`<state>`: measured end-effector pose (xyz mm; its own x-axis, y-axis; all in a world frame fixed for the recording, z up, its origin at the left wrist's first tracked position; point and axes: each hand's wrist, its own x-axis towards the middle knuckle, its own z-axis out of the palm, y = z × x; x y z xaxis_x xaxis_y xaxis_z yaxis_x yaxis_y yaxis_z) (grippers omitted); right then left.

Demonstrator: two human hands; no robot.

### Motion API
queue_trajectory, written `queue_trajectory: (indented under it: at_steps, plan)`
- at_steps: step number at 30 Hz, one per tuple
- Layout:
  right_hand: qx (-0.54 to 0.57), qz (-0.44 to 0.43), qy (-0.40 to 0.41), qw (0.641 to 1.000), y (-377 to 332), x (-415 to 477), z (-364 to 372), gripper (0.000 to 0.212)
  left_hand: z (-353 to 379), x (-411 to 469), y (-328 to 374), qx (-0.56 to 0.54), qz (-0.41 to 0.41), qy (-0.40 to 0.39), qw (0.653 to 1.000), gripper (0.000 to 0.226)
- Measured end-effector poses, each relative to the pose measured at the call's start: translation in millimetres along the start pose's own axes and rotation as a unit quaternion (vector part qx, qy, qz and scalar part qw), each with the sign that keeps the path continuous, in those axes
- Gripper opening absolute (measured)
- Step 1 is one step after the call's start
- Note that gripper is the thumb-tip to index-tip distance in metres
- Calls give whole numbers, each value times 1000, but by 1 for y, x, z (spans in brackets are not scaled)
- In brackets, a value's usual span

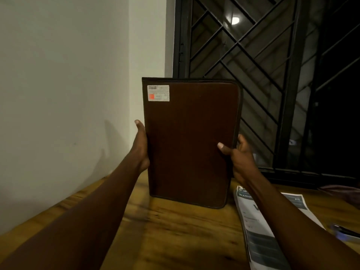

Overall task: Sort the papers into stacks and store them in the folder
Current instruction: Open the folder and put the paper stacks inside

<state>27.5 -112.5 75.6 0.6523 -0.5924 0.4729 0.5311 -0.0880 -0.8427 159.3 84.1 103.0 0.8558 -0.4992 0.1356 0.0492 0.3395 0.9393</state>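
Here, the left hand (141,145) clasps the folder's 9 o'clock edge. Its thumb lies straight up along that edge, and the other fingers are hidden behind the cover, so I judge it a grasp.

The brown folder (191,141) stands upright and closed between the two hands, its long axis running 12 to 6 and its front cover facing the camera. A white sticker (158,93) sits at its 11 o'clock corner. Its lower edge is down by the wooden table (175,236); whether it touches the top I cannot tell.

The right hand (237,158) grips the folder at about 4 o'clock, with the thumb pressed on the front cover and the fingers curled round the edge behind it. The corners on this side are rounded (those at 9 o'clock are square, which suggests the spine is there), so the opening side probably sits under the right hand.

The papers (259,230) lie flat on the table at 5 o'clock from the folder, under the right forearm. They are not yet stored, and the right hand is the nearer one to them.
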Motion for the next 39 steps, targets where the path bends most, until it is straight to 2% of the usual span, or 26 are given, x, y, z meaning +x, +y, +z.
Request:
queue_trajectory:
  at_steps: [3,6,10,11,12,14,15,16,19,23,25,26,28,29,30,31,34,37,39]
  plan:
    - [8,8,-20,1000,-3,-10,-5,47,-18,4,3,-35,-41,8,999,89]
    - [-3,27,-31,999,-3,-22,-9,56,-34,1,1,-48,-59,-38,996,91]
    - [-95,48,-40,994,10,-49,-18,39,-62,-13,-18,-95,-70,-72,990,62]
    - [-102,49,-47,993,16,-59,-22,29,-68,-20,-24,-73,-84,-72,991,55]
    - [-109,51,-56,991,26,-69,-29,18,-71,-29,-30,-2,-88,-76,993,46]
    - [-153,41,-72,985,47,-90,-40,10,-72,-43,-44,211,-60,-62,974,22]
    - [-178,36,-78,980,60,-97,-45,8,-74,-43,-55,274,-45,-41,960,15]
    - [-197,28,-88,976,71,-103,-49,5,-79,-38,-66,312,-36,-24,949,20]
    - [-208,46,-113,970,87,-107,-52,14,-90,-31,-86,313,-61,-1,948,41]
    - [-181,137,-137,964,75,-105,-48,27,-98,-22,-98,282,-53,-5,958,43]
    - [-236,166,-163,944,74,-102,-53,27,-101,-17,-106,272,-47,-6,961,43]
    - [-306,142,-185,923,78,-98,-58,24,-101,-15,-110,268,-39,-8,962,43]
    - [-469,47,-238,849,87,-88,-69,21,-99,-12,-117,274,-9,-12,962,41]
    - [-524,4,-259,811,89,-83,-72,27,-98,-9,-119,285,9,-18,958,39]
    - [-560,-33,-268,783,91,-77,-75,34,-97,-6,-119,307,25,-28,951,37]
    - [-577,-51,-265,771,93,-69,-75,37,-96,0,-119,339,38,-45,939,36]
    - [-585,-47,-222,778,98,-46,-70,31,-88,22,-114,477,39,-113,871,38]
    - [-594,-3,-192,781,101,-19,-58,32,-68,44,-107,618,21,-148,772,29]
    - [-593,5,-185,784,109,-1,-50,29,-53,57,-106,656,26,-161,737,24]
